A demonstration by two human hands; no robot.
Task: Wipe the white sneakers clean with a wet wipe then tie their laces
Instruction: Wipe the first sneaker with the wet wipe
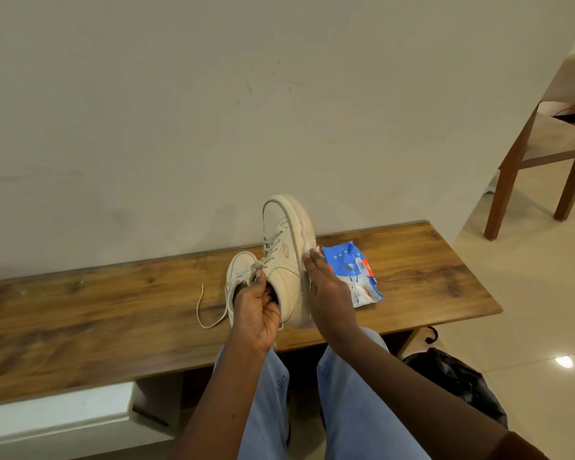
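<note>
One white sneaker point(284, 260) is lifted toe-up above the wooden bench point(113, 313). My left hand point(256, 310) grips it at the collar, fingers inside the opening. My right hand point(326, 293) lies flat along the sole's side, its straight fingers pressing a white wet wipe point(311, 249) against the sole edge. The second sneaker point(238, 277) rests on the bench just left of the lifted one, partly hidden behind my left hand. Its loose lace point(203, 310) trails across the wood.
A blue wet-wipe pack point(356, 277) lies on the bench right of my hands. The wall stands directly behind the bench. A wooden chair point(541, 151) is at the far right on the tiled floor. A dark bag point(458, 383) sits on the floor by my right leg.
</note>
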